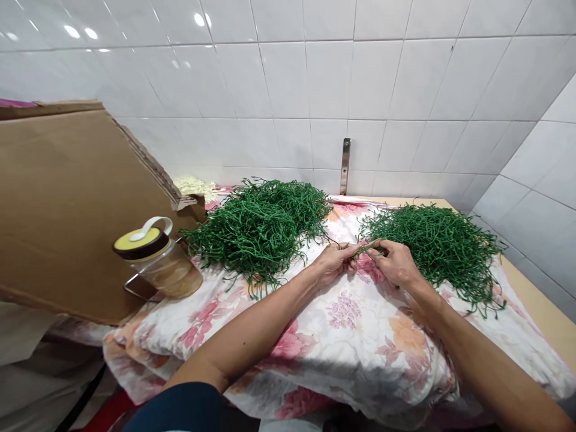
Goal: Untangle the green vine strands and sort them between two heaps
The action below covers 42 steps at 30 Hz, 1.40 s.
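Note:
Between two heaps of thin green stems, my left hand [335, 262] and my right hand [395, 261] meet over the flowered cloth [344, 312]. Both are closed, fingertips pinching a small green stem piece [363, 248] between them; its ends are partly hidden by the fingers. The larger green heap [265, 225] lies to the left of my left hand. Another green heap [434, 246] spreads just beyond and to the right of my right hand.
A cardboard box [76, 210] stands at the left. In front of it is a clear jar [173, 273] with a yellow-and-brown lid. Pale yellow pieces [195, 187] lie behind the left heap. A metal strip [345, 166] is on the tiled wall [330, 78].

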Available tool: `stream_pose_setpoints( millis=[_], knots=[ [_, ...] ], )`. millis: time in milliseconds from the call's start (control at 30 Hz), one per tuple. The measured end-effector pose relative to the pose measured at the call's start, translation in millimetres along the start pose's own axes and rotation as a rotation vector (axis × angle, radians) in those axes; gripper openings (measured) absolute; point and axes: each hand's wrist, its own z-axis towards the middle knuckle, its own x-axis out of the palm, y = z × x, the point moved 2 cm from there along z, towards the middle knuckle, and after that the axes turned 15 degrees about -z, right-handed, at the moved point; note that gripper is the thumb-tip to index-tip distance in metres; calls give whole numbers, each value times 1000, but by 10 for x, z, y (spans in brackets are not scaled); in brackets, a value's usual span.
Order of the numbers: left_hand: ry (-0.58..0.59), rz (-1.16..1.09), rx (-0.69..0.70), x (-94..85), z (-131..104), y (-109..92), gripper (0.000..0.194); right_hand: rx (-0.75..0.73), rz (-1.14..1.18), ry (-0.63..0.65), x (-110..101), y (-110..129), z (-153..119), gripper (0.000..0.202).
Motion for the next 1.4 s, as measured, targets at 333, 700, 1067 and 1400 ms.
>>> stream_pose_setpoints(
  millis=[333,700,1067,1400],
  knots=[
    [-29,74,16,60,-66,-45,36,33,-54,-13,-46,8,0,27],
    [-183,117,244,-4,-13,-75,40,-81,-81,103,-44,105,-34,28],
    [-188,151,310,25,-33,-76,44,-70,-109,80,-13,92,-39,18],
    [-253,364,497,-99,24,-24,37,-359,-76,-482,-187,372,-199,14]
  ],
)
